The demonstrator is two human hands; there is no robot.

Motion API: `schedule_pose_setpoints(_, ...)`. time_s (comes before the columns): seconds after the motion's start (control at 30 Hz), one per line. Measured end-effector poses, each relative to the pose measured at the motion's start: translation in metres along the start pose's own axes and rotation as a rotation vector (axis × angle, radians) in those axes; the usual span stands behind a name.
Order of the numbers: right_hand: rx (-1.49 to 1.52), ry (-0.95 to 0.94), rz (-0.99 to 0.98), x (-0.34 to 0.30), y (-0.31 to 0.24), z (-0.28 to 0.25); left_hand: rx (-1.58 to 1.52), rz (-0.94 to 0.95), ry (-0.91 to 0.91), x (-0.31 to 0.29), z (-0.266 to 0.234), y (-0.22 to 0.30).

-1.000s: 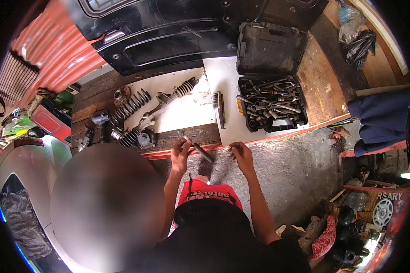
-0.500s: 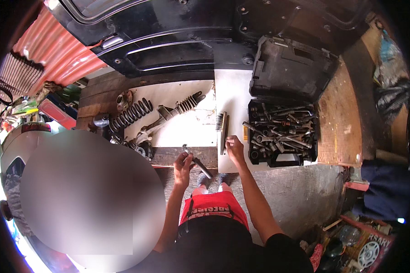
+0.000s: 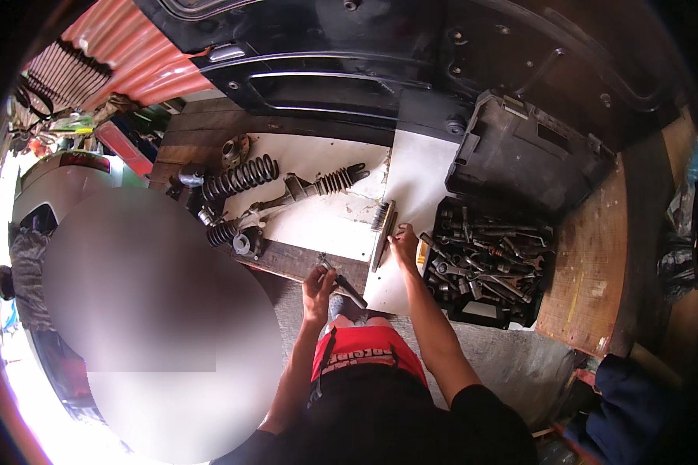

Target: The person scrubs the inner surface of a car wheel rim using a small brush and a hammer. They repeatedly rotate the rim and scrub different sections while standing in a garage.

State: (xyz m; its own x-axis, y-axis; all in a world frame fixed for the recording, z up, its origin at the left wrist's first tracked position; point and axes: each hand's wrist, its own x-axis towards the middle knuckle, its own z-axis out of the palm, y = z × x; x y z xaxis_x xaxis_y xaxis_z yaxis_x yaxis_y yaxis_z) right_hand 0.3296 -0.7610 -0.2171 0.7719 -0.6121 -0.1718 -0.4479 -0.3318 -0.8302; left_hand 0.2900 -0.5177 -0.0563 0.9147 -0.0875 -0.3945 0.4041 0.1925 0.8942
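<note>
Head view: an outdoor workshop floor, with a white board [image 3: 318, 221] laid under a dark car panel [image 3: 349, 62] and coil springs [image 3: 240, 178] and a strut [image 3: 318, 184] lying on it. The left hand [image 3: 318, 288] is clenched on a dark-handled tool [image 3: 343, 280], its long axis slanting up-left to down-right. The right hand [image 3: 405, 244], fingers loosely spread, rests just beside a wire brush [image 3: 381, 232], which lies lengthwise to the hand's left, nearer it than the other hand. An open toolbox [image 3: 485, 263] sits right.
</note>
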Motion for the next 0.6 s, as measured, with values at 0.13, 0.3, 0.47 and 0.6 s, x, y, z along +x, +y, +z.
schedule_pose_setpoints(0.13, -0.056, -0.023, -0.048, 0.000, 0.003, 0.000, 0.065, 0.033, 0.032, -0.005, -0.002, 0.000)
schedule_pose_setpoints(0.3, -0.242, -0.022, -0.146, 0.005, -0.004, -0.001, 0.046, 0.066, 0.042, -0.006, -0.005, -0.013)
schedule_pose_setpoints(0.47, -0.343, -0.093, -0.160, -0.003, -0.016, -0.013, -0.015, 0.080, 0.050, -0.019, -0.003, -0.014)
schedule_pose_setpoints(0.6, -0.128, -0.127, -0.196, -0.005, -0.019, -0.029, -0.017, 0.082, 0.077, -0.027, -0.003, -0.003)
